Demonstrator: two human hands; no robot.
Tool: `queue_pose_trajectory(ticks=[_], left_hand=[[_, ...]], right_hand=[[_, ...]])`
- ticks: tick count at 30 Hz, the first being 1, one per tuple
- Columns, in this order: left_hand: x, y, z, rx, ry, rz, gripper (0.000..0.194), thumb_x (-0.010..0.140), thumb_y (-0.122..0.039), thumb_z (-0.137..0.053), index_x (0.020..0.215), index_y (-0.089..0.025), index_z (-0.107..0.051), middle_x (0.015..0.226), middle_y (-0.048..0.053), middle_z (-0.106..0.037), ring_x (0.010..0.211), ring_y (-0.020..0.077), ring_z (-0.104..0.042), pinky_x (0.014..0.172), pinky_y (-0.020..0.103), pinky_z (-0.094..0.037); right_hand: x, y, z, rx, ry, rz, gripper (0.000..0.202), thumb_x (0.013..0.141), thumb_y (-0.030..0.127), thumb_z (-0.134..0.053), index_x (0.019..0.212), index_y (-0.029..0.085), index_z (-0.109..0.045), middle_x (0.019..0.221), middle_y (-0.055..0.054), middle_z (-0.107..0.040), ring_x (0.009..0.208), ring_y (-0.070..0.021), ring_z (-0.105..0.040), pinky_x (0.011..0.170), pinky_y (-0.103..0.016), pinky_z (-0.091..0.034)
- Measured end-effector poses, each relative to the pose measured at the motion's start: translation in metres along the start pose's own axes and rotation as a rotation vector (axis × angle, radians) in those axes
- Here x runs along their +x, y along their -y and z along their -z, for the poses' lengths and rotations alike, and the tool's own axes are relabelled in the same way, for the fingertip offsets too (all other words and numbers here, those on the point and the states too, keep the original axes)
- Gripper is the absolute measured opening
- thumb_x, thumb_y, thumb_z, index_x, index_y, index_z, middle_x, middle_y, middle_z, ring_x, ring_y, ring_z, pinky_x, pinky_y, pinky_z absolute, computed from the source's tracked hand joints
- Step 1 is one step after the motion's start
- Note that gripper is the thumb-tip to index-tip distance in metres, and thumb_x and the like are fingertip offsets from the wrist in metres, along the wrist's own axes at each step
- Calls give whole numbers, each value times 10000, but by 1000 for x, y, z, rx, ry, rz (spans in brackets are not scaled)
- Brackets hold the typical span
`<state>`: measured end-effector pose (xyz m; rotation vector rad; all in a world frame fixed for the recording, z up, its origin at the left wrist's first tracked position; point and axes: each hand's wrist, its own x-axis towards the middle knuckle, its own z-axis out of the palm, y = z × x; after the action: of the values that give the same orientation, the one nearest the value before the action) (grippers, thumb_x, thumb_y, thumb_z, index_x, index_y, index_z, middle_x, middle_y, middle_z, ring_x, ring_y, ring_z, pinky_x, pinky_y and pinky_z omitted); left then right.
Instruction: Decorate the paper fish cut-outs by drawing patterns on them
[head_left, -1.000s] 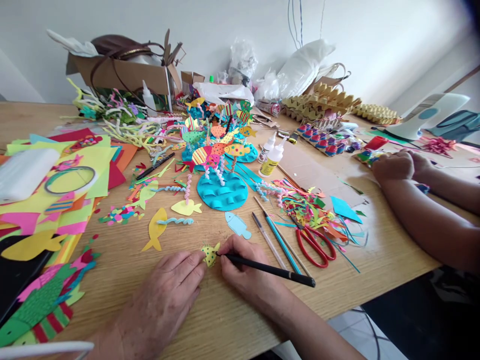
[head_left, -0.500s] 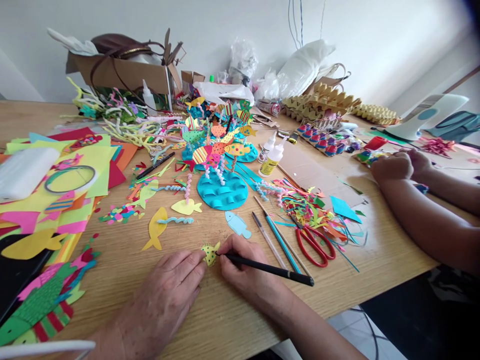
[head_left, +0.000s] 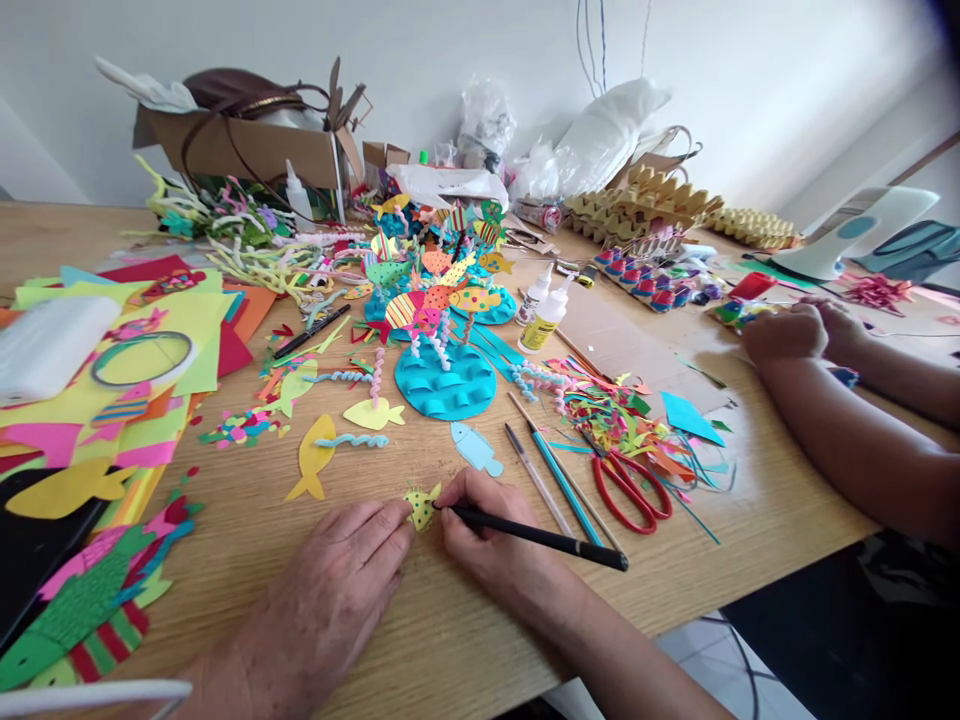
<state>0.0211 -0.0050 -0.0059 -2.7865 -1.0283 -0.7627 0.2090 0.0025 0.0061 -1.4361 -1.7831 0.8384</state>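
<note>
A small yellow paper fish (head_left: 420,508) with dark dots lies on the wooden table between my hands. My left hand (head_left: 337,575) rests flat beside it, its fingertips pressing on the fish's left edge. In my right hand (head_left: 487,535) is a black pencil (head_left: 547,540), pinched near its tip, which touches the right part of the fish. Beyond my hands lie a light blue paper fish (head_left: 475,450), a plain yellow one (head_left: 373,412) and an orange-yellow one (head_left: 315,458) with a twisted blue pipe cleaner on it.
Red scissors (head_left: 630,490), brushes (head_left: 566,487) and paper scraps (head_left: 619,420) lie to the right. Paper fish stand above a blue base (head_left: 445,382) near glue bottles (head_left: 544,318). Colored paper (head_left: 202,315) is stacked left. Another person's hands (head_left: 787,330) are at the right.
</note>
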Motion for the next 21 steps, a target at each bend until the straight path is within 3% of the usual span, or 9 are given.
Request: queue_pose_trajectory(ticks=[21], left_hand=[[0,-1,-1,-3,2,-12,339,918,-91,-295,1029,-144,-611,1055,77,-655,966,212,-582,821,366,-513]], right_hand=[[1,1,2,-14,21,-20,110,684,79,-503,694,185,-528,611,28,-566,535,-89,-473,517,-202,-357]])
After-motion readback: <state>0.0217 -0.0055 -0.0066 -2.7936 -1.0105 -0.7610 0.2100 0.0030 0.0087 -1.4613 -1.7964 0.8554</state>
